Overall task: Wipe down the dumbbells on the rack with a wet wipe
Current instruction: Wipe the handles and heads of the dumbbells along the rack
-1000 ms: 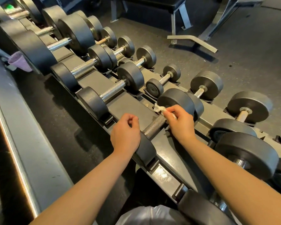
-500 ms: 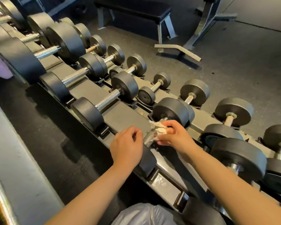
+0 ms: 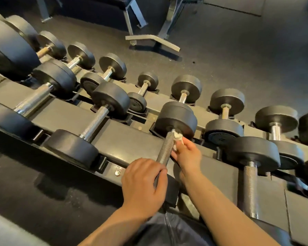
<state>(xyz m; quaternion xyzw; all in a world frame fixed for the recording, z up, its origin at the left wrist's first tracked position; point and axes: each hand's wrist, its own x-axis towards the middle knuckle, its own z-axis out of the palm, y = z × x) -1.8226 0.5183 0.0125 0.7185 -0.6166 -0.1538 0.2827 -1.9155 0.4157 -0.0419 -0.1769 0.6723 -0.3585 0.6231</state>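
Head view of a two-tier dumbbell rack (image 3: 128, 137). Compared with half a second earlier, the wet wipe (image 3: 177, 136) has travelled up the knurled handle (image 3: 166, 148) to its far end, where it now lies bunched against the inner face of the far weight head (image 3: 176, 119); the right hand (image 3: 187, 153) pinches the wipe between thumb and fingertips, the remaining fingers curled beside the handle; the left hand (image 3: 142, 187) is still wrapped over the near weight head (image 3: 169, 190), fingers pressed together and bent round its top edge, much as before. The dumbbell being wiped sits in the front row of the rack, directly below the camera; a like dumbbell (image 3: 89, 132) lies to its left and another (image 3: 251, 166) to its right, both apart from the hands; smaller dumbbells (image 3: 146, 89) fill the rear row. The left hand hides most of the near weight head; a bench frame (image 3: 153, 39) stands on the dark floor (image 3: 238, 55) beyond.
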